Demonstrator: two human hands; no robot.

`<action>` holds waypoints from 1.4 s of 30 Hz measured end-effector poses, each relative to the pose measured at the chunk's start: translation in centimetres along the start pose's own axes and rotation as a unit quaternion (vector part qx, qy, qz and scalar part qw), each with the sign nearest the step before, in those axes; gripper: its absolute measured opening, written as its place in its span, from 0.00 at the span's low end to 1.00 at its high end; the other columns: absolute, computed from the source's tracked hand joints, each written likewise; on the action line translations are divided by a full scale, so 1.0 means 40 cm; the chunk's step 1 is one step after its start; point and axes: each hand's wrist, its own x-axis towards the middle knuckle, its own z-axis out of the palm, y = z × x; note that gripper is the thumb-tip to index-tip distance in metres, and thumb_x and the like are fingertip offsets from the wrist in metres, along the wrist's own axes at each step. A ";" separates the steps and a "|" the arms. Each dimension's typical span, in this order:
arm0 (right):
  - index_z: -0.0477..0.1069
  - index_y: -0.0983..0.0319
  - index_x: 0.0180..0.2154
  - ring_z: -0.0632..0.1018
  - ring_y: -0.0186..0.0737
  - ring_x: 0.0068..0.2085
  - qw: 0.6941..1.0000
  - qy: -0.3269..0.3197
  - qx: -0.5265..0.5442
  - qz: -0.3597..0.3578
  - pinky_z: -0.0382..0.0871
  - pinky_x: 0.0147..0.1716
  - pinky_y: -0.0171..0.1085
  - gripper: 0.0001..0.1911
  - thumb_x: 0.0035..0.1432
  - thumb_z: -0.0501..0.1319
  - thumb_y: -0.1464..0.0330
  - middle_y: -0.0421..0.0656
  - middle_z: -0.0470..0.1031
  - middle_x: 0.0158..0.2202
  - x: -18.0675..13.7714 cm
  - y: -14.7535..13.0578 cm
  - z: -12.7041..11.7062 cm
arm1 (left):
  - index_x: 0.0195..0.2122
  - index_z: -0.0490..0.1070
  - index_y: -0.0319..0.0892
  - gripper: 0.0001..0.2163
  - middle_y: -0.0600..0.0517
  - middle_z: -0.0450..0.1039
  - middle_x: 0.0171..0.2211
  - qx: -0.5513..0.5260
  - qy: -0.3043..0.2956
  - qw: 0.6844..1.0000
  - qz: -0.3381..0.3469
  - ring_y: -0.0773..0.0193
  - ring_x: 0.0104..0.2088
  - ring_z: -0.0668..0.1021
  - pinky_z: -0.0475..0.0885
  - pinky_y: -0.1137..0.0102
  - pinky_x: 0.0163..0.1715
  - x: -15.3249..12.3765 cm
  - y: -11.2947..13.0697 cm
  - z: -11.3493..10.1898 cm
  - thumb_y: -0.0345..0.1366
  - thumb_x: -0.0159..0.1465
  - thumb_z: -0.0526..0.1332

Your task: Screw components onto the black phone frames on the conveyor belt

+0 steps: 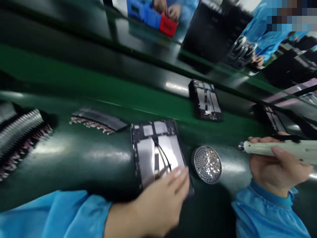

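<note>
My left hand (158, 201) rests on the near edge of an opened tablet (158, 150) that lies on the dark green bench, its silver shields and black ribbon cables showing. The fingers lie flat against the tablet's lower right corner. My right hand (274, 167) is wrapped round a white electric screwdriver (279, 148), whose tip points left. Between the hands sits a round metal screw dish (207, 164) full of small screws.
A second opened tablet (205, 99) and a third (273, 118) lie on the green conveyor belt (99, 82) behind. Strips of small parts (99, 120) and stacked parts (17, 130) sit at left. Other people in blue sleeves (262, 36) work across the line by blue and red bins (155, 16).
</note>
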 end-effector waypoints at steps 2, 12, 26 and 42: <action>0.75 0.63 0.35 0.74 0.42 0.26 0.999 -0.009 0.041 -0.003 0.74 0.33 0.48 0.19 0.34 0.65 0.70 0.39 0.72 0.23 -0.007 -0.007 0.006 | 0.58 0.74 0.34 0.28 0.36 0.63 0.66 0.016 -0.053 0.995 -0.084 0.32 0.66 0.64 0.59 0.43 0.66 0.044 -0.133 -0.040 0.44 0.59 0.63; 0.73 0.61 0.36 0.78 0.44 0.28 0.994 -0.012 0.102 0.038 0.75 0.35 0.49 0.23 0.33 0.74 0.69 0.39 0.76 0.26 0.001 0.019 -0.030 | 0.62 0.69 0.36 0.24 0.30 0.52 0.70 0.094 -0.142 0.918 -0.358 0.30 0.69 0.56 0.58 0.42 0.64 0.137 -0.555 -0.078 0.28 0.63 0.61; 0.76 0.60 0.43 0.81 0.51 0.47 0.985 -0.112 0.102 0.078 0.72 0.54 0.51 0.20 0.48 0.71 0.61 0.46 0.81 0.42 0.038 0.098 -0.058 | 0.59 0.67 0.41 0.20 0.44 0.69 0.57 0.025 -0.109 0.969 -0.222 0.53 0.53 0.76 0.76 0.53 0.51 0.456 -0.547 -0.002 0.41 0.68 0.64; 0.72 0.60 0.38 0.73 0.36 0.21 0.994 -0.089 0.062 0.004 0.72 0.26 0.41 0.16 0.44 0.72 0.70 0.34 0.71 0.21 -0.037 0.005 -0.019 | 0.64 0.65 0.48 0.21 0.46 0.71 0.60 0.137 0.008 0.980 -0.141 0.48 0.60 0.73 0.71 0.60 0.54 -0.274 0.120 -0.087 0.42 0.71 0.52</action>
